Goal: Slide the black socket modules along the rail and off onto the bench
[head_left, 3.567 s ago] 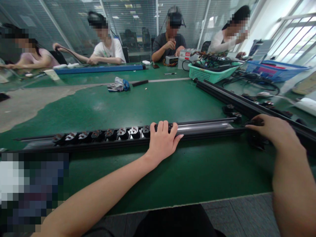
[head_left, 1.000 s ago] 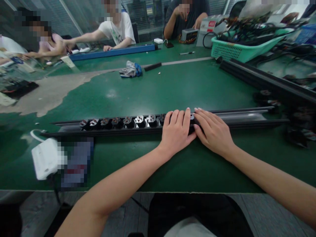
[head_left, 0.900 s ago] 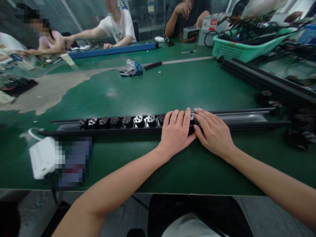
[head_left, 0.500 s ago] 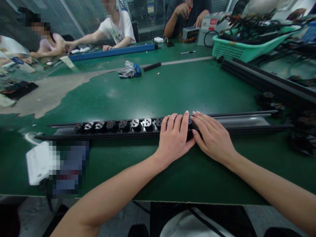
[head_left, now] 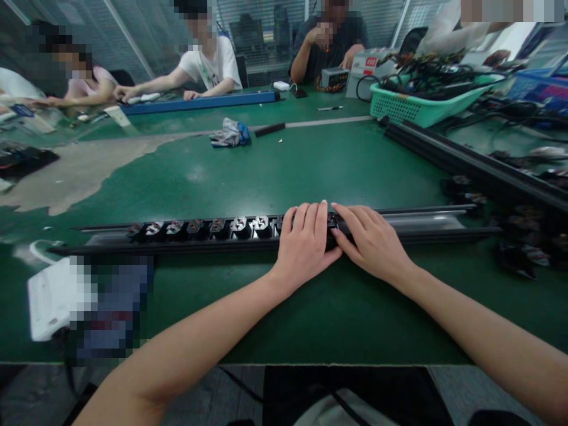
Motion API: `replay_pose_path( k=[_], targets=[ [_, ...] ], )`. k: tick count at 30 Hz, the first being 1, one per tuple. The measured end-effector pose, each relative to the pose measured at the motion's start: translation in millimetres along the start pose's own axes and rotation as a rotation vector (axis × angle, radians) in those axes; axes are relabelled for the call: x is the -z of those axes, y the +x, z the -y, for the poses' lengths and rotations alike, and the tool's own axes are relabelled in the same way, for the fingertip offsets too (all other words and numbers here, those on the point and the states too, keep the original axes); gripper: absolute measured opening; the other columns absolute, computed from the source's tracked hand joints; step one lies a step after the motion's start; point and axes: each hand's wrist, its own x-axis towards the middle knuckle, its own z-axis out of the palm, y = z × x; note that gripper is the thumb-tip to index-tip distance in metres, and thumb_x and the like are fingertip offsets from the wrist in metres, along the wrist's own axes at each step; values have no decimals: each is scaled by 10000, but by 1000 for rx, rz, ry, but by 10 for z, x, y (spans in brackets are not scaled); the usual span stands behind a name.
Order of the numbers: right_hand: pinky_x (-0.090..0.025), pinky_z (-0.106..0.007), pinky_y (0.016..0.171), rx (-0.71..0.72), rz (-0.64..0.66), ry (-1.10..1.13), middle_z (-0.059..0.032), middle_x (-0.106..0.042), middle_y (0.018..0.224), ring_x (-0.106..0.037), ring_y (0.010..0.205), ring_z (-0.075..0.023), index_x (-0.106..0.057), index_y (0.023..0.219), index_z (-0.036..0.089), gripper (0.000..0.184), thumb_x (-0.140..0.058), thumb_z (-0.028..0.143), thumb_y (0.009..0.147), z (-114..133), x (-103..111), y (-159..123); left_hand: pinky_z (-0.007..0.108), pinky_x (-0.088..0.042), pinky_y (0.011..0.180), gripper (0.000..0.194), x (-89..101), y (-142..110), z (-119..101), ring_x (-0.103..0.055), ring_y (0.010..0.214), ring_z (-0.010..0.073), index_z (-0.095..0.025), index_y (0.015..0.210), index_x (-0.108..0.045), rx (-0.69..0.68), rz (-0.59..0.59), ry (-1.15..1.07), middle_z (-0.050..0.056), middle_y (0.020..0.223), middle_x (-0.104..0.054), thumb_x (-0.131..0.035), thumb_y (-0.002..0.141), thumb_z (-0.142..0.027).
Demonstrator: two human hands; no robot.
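Observation:
A long black channel rail [head_left: 426, 222] lies across the table in front of me, open side up. Several black power sockets [head_left: 239, 226] with metal contacts on top sit in a row inside its left and middle part. My left hand [head_left: 304, 234] is wrapped over the rail at the right end of that row, fingers across the top and thumb on the near side, hiding the sockets beneath. Close beside it, my right hand [head_left: 370, 236] closes thumb and fingers around a black socket [head_left: 332, 222] in the channel; most of this socket is covered.
Behind lie a grey-blue glove [head_left: 231, 133] and a short black strip [head_left: 270, 129]. At right are another black rail [head_left: 461, 157], loose black parts [head_left: 517, 257] and a green basket [head_left: 408, 109] of cables. A white box [head_left: 55, 299] stands front left. Co-workers sit across the table.
The view has shifted slightly, so the rail and hands appear a little further left. Both hands stay at the same place on the rail, with a slightly wider gap between their fingertips.

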Motion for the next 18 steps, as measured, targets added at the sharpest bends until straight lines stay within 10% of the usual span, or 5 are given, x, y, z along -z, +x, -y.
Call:
replay_pose_path(
  k=[18],
  targets=[
    [-451,-411,850,58,12,-110,-147,-627,1127,-539,1000,-269,-524,1411,151,492,-352,405,1026,-69,-53,39,514,-404,957,520,-35,64,-108,-546,994,337,-86,1165,-598,54,75,172,177,1079,-600,-484,932,-536]
  ],
)
